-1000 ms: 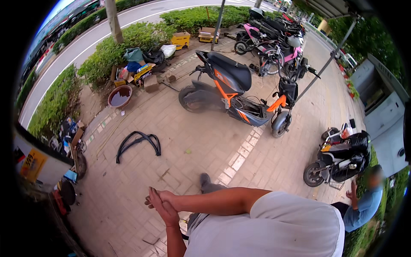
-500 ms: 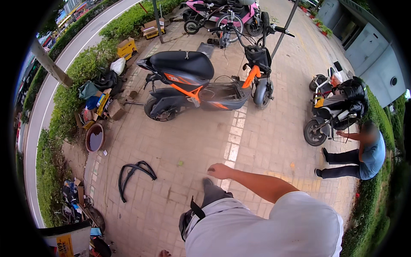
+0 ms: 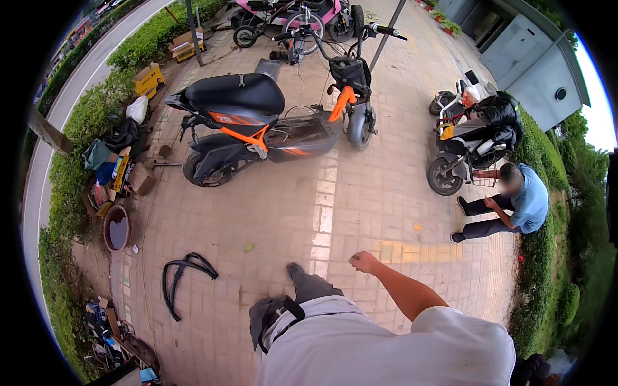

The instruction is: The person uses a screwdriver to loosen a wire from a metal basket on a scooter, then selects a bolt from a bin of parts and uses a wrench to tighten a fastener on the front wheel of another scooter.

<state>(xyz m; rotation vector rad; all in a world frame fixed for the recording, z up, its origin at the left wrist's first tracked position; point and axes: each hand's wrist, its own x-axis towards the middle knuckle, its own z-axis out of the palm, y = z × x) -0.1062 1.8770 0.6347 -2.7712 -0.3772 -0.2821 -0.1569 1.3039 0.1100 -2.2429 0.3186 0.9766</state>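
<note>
My right hand (image 3: 364, 262) hangs over the paving beside my leg, its fingers curled closed. Whatever it may hold is too small or hidden to make out. My left hand is out of the picture. Ahead of me stands an electric scooter (image 3: 261, 138) in black and orange, its front covers off and wires showing at the footboard. On the ground to my left lies a bent black strip like a cut tyre or tube (image 3: 170, 283). Neither is touched by my right hand.
A person in a blue shirt (image 3: 531, 196) sits at the right beside another scooter (image 3: 473, 151). Along the left hedge are a basin of dark liquid (image 3: 117, 228), boxes (image 3: 141, 179) and bags. A pole (image 3: 388, 33) rises behind the orange scooter.
My view has swung right, shifting the scooter and black strip leftward. My right hand has moved right across the paving. A hand at the lower edge has left the picture.
</note>
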